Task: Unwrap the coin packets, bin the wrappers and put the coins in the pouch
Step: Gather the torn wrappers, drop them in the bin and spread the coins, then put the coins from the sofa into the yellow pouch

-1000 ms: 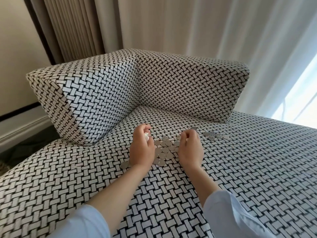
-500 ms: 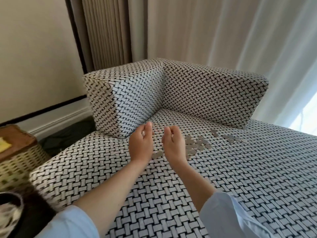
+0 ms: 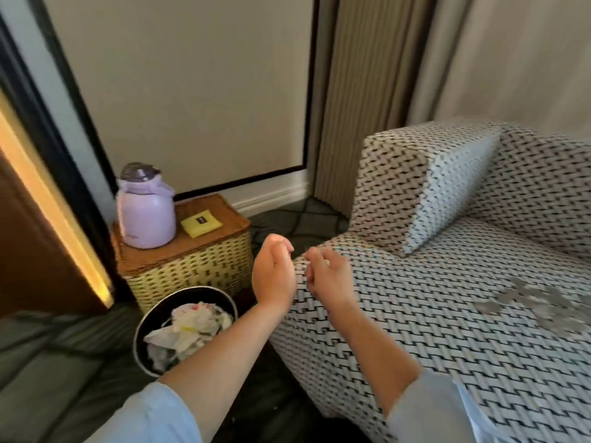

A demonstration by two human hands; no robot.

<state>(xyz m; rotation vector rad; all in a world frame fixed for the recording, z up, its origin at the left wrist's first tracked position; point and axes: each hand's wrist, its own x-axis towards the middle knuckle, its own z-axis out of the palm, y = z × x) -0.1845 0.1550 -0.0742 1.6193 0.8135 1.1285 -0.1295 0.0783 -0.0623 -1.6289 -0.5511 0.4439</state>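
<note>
My left hand [image 3: 273,273] hovers loosely cupped over the sofa's left corner, and I see nothing in it. My right hand [image 3: 331,278] is beside it with curled fingers pinching a small white wrapper scrap [image 3: 325,262]. A black round bin [image 3: 204,290] with crumpled white wrappers inside stands on the floor below and left of my hands. Loose silver coins [image 3: 537,305] lie blurred on the sofa seat at the right. A flat yellow pouch [image 3: 201,222] rests on a wicker basket.
The wicker basket [image 3: 188,270] stands behind the bin and also carries a lilac bottle [image 3: 145,209]. The black-and-white woven sofa [image 3: 415,330] fills the right side, with its backrest cushion [image 3: 415,187] behind. There is dark floor at the left.
My view and both hands swung left, away from the coins to the sofa's corner near the bin. The bin, basket, bottle and pouch have come fully into view.
</note>
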